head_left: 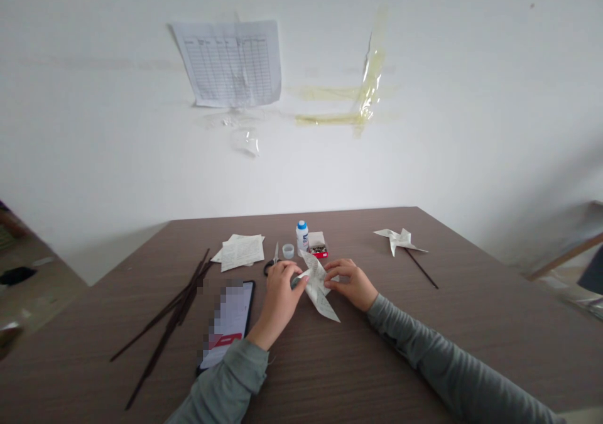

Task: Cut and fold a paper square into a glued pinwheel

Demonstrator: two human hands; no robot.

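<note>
Between my two hands is a paper pinwheel (316,289) made of printed white paper, its blades pointing up and down. My left hand (283,289) pinches its left side between thumb and fingers. On the other side, my right hand (352,282) has its fingertips closed on a right-hand blade. Just behind the pinwheel stand a white glue bottle (302,238) with a blue cap and an open red box of small metal pins (319,252). Scissors (276,255) with dark handles lie beyond my left hand, next to a small clear cup (288,251).
A pinwheel on a dark stick (400,240) lies at the table's right. Square printed papers (242,252) are stacked at the back left. Several dark sticks (176,308) and a phone (235,317) lie on the left. A wall with a taped sheet (233,66) rises behind the table.
</note>
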